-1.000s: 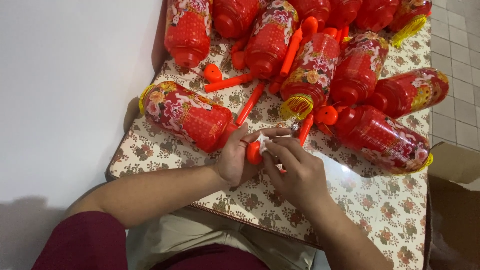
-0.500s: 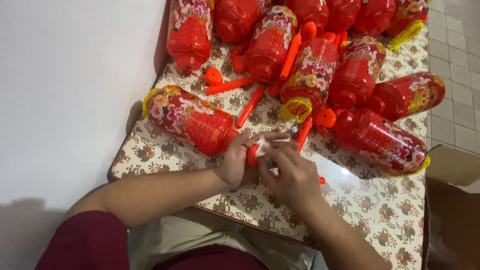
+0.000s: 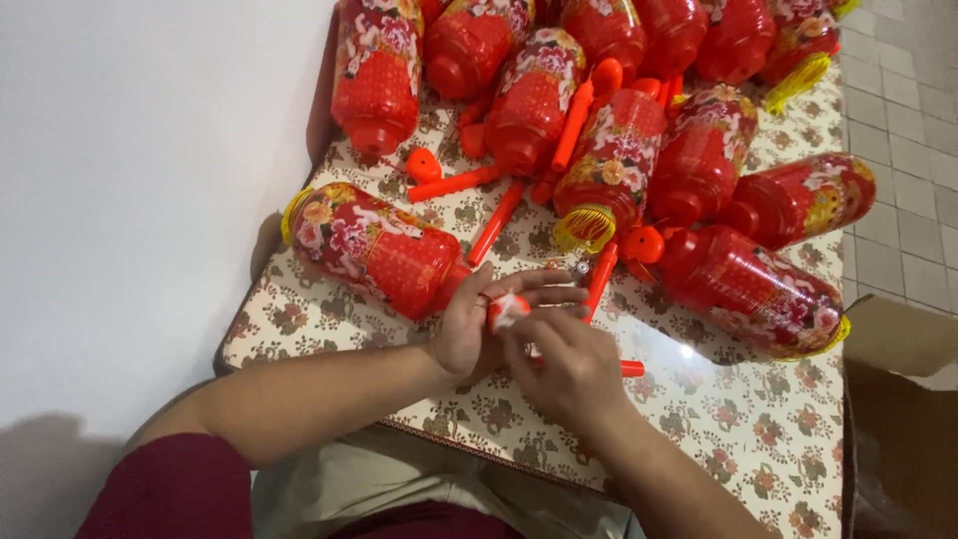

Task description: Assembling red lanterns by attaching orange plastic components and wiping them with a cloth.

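Over the table's near middle my left hand (image 3: 477, 321) holds a small red plastic part with a white bit (image 3: 507, 310) on its fingers. My right hand (image 3: 566, 367) pinches the same part from the right, and a red stick (image 3: 631, 368) pokes out beside it. A red flowered lantern (image 3: 374, 248) lies on its side just left of my left hand, touching it. Another lantern (image 3: 750, 287) lies to the right of both hands. A thin red rod (image 3: 601, 279) with a small metal tip lies just beyond my fingertips.
Several more red lanterns (image 3: 611, 160) are piled across the far half of the floral tablecloth (image 3: 758, 429), with loose red rods (image 3: 496, 223) and caps (image 3: 423, 164) among them. A white wall (image 3: 130, 200) runs along the left. A cardboard box (image 3: 898, 399) stands at the right, by tiled floor.
Both hands stay together on the small red part. They have shifted slightly toward me and my right fingers have turned over it. The lanterns have not moved.
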